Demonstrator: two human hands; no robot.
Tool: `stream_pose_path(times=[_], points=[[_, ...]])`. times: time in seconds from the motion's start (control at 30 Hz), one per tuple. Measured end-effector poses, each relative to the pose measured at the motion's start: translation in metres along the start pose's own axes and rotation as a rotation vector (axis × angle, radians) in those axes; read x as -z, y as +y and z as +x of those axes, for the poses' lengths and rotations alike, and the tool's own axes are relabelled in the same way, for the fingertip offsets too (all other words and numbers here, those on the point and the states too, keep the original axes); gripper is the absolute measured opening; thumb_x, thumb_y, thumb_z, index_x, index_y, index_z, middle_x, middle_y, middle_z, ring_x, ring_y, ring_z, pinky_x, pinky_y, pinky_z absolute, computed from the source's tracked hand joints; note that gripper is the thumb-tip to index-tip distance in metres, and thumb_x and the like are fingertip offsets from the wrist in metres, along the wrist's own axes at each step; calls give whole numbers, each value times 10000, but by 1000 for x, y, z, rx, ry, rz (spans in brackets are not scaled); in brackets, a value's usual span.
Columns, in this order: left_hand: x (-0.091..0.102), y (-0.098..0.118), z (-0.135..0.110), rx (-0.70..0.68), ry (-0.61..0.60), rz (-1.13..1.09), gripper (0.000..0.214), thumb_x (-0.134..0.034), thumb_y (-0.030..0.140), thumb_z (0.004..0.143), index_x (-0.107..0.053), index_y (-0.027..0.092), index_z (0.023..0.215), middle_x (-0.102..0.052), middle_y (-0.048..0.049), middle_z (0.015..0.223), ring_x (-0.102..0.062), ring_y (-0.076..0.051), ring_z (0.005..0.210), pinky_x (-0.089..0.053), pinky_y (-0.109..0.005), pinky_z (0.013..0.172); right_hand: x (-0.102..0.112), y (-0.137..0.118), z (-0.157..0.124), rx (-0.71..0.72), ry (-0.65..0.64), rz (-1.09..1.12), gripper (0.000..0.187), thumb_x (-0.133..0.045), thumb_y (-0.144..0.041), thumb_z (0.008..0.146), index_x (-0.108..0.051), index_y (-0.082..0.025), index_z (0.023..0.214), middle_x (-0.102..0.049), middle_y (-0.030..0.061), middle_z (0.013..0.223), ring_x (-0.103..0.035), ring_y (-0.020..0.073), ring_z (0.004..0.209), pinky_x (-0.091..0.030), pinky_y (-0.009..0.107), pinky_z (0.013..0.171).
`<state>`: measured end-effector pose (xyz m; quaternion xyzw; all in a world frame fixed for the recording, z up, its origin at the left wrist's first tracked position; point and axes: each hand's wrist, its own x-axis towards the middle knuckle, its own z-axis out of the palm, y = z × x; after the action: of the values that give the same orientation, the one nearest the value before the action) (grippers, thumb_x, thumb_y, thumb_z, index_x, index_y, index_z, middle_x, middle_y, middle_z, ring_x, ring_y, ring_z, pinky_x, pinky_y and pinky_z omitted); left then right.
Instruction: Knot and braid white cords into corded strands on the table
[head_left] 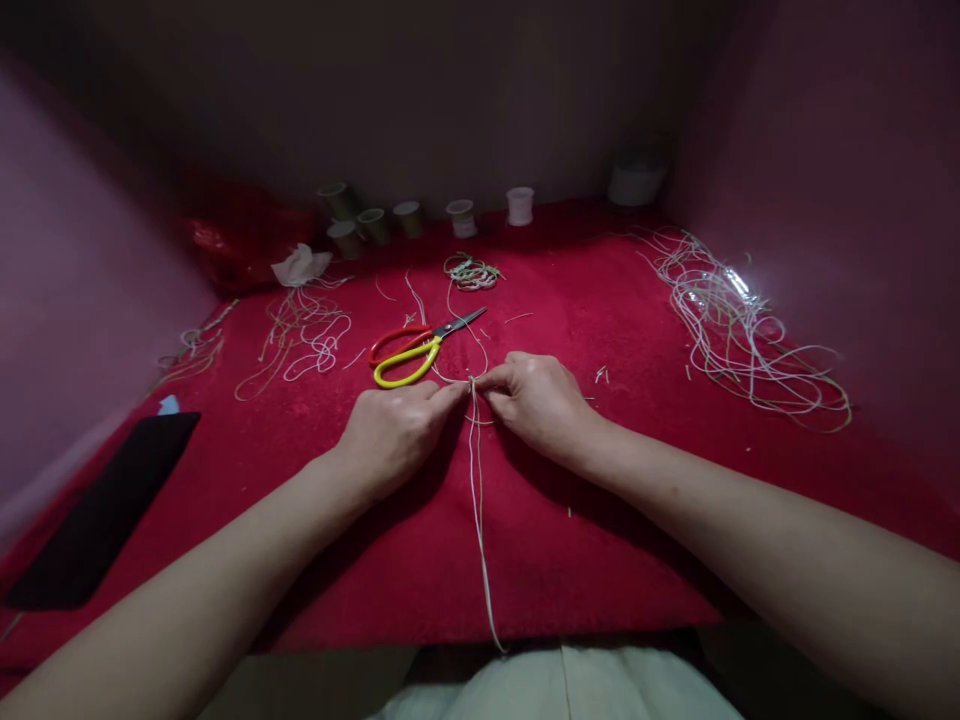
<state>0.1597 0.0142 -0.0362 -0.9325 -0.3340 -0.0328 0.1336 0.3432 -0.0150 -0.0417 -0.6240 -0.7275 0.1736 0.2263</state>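
Observation:
My left hand and my right hand meet at the middle of a red cloth-covered table. Both pinch a thin white cord at one spot, fingertips almost touching. The cord's strands hang from that spot toward me and run over the table's near edge. Just beyond my left hand lie scissors with one red and one yellow handle, blades pointing to the far right.
A large tangle of white cord lies at the right. Smaller cord loops lie at the left, a small coil at the back. Several spools line the far edge. A black flat object lies near left.

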Motion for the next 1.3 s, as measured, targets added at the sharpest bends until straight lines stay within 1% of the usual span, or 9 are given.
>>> stream_pose_path(times=[0.1,0.23,0.37,0.53,0.93,1.03,1.2,1.23,1.3], points=[[4,4,0,-75,5,142,357,-345,173,900,-611,166,1137,-634,-60,678,-570,-163,545,-328,-231,414,-1,0,0,-6,6,-8,290,-509,-213,811,-735,-301,971,-637,51,749,-518,147,661,-308,280,580],[-1,10,1,-129,55,115,342,-344,157,898,-631,118,1082,-618,-52,627,-563,-161,518,-352,-240,412,-3,2,-1,3,25,2,281,-527,-203,801,-736,-308,958,-621,42,745,-491,136,649,-285,275,564],[-11,7,1,11,104,-206,312,-414,267,911,-631,216,1130,-715,-32,815,-651,-143,649,-457,-224,522,-2,5,-2,44,27,36,288,-538,-167,786,-734,-292,957,-602,33,738,-479,121,649,-290,260,565],[-7,4,5,176,0,-525,287,-485,332,875,-681,246,1067,-722,-30,980,-687,-165,812,-507,-242,700,-1,4,-2,57,14,29,246,-548,-185,793,-734,-262,934,-605,36,754,-479,121,651,-255,254,528],[-4,2,8,234,-56,-677,279,-509,337,858,-687,188,1012,-725,-38,884,-646,-134,733,-466,-230,676,-10,4,0,163,85,-70,196,-509,-266,841,-669,-171,780,-607,28,766,-470,109,634,-221,258,526],[2,1,8,239,-38,-669,259,-517,319,852,-672,160,985,-705,-44,848,-622,-125,715,-458,-225,664,-8,4,0,131,98,35,171,-509,-232,826,-664,-167,795,-601,32,779,-481,112,666,-277,247,565],[19,-3,4,350,210,-570,241,-515,323,842,-651,143,928,-668,-65,857,-596,-137,731,-463,-248,671,3,15,5,-48,273,473,116,-512,-181,771,-599,-146,704,-561,31,744,-477,103,648,-359,237,601],[23,-2,4,396,153,-623,241,-511,339,841,-651,147,885,-658,-49,774,-585,-125,652,-458,-234,606,5,18,7,-95,309,593,106,-519,-198,766,-582,-151,696,-549,21,711,-466,98,617,-358,232,573],[28,2,2,497,-128,-873,256,-501,372,840,-635,154,824,-593,-1,584,-509,-88,446,-392,-197,431,12,24,11,-196,357,825,91,-545,-231,749,-554,-161,691,-503,-7,628,-421,82,533,-329,219,502]])
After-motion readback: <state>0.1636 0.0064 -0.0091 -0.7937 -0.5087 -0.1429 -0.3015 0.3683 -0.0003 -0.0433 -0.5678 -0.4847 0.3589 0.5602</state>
